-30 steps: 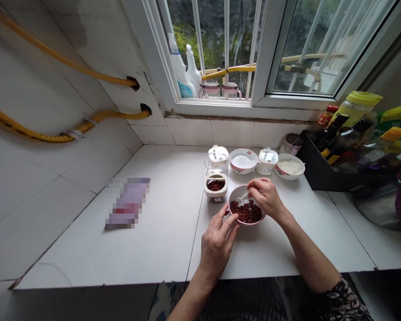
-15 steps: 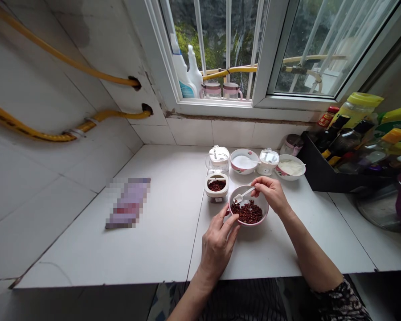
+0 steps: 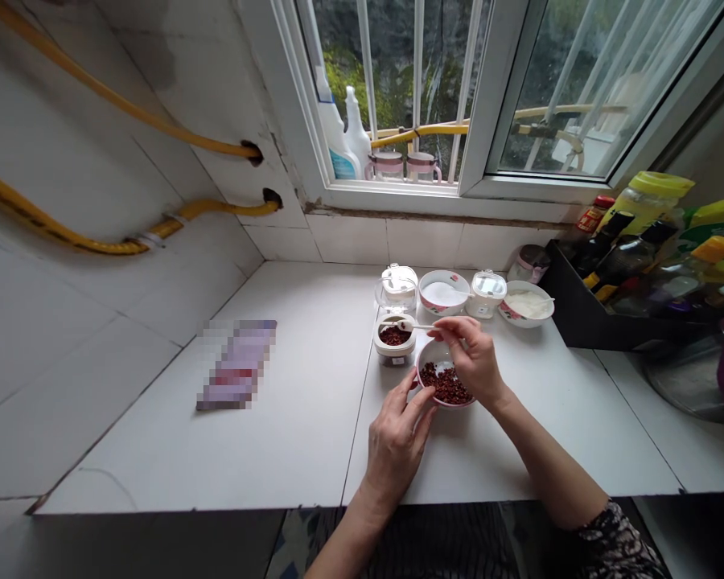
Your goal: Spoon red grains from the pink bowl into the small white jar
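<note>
over the past half-second the small white long-handled spoon (image 3: 405, 326) has left the white round bowl with a pink rim (image 3: 438, 354), the landmark here, and now reaches over the mouth of the clear squat jar with a cream collar (image 3: 396, 349), just beyond the bowl on its left. the right hand (image 3: 471, 354) pinches the spoon's handle above the bowl; the left hand (image 3: 398, 430) grips the bowl's left rim, as it did before. small dark-red granules (image 3: 450, 386) lie in the bowl and in the jar alike. the shift suggests — as a judgement — that work has passed from bowl to jar; the spoon's load is too small to tell. beyond the bowl stand a white floral-patterned bowl of white powder (image 3: 438, 309) and a white lidded jar (image 3: 483, 307).
</note>
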{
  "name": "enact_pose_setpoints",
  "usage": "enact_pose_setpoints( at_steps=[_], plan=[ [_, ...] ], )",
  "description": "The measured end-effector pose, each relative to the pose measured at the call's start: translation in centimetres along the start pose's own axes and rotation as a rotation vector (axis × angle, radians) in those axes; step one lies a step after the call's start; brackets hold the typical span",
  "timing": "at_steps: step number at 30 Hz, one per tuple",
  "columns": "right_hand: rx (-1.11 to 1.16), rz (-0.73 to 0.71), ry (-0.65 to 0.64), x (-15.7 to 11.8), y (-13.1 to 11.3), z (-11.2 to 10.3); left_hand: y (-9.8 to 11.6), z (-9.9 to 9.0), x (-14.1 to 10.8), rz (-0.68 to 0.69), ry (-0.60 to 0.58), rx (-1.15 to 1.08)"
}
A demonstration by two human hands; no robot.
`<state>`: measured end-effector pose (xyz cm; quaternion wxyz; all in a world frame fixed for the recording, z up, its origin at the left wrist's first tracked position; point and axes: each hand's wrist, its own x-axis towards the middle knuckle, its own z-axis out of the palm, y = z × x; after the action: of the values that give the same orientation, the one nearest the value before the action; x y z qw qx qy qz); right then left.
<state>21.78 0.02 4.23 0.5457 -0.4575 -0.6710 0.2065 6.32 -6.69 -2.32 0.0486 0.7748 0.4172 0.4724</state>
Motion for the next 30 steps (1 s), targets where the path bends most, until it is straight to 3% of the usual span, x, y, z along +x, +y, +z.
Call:
enact_pose_setpoints(
  at_steps=[3,6,10,15,19,23,30],
  plan=[
    [-0.279,-0.318,-0.094,-0.3,-0.3,0.4,0.0,0.1,-0.1,-0.004,0.004,-0.003],
    [-0.343,-0.412,-0.102,-0.2,-0.6,-0.3,-0.1,0.1,-0.1,-0.013,-0.001,-0.002],
    [-0.312,-0.259,0.015,0.2,-0.4,-2.5,0.0,0.1,-0.1,-0.022,-0.008,0.009],
    [-0.460,-0.060,-0.063,0.5,1.6,-4.3,0.1,-0.1,-0.1,-0.024,-0.019,0.019],
    [-0.524,-0.041,-0.158,0.2,2.3,-3.7,0.1,-0.1,-0.1,-0.019,-0.023,0.020],
    [-0.432,-0.002,-0.227,-0.2,2.0,-2.7,0.1,-0.1,-0.1,-0.019,-0.018,0.017],
    [-0.288,0.137,-0.203,0.1,1.7,-2.9,0.0,0.0,-0.1,-0.018,-0.022,0.005]
  ],
)
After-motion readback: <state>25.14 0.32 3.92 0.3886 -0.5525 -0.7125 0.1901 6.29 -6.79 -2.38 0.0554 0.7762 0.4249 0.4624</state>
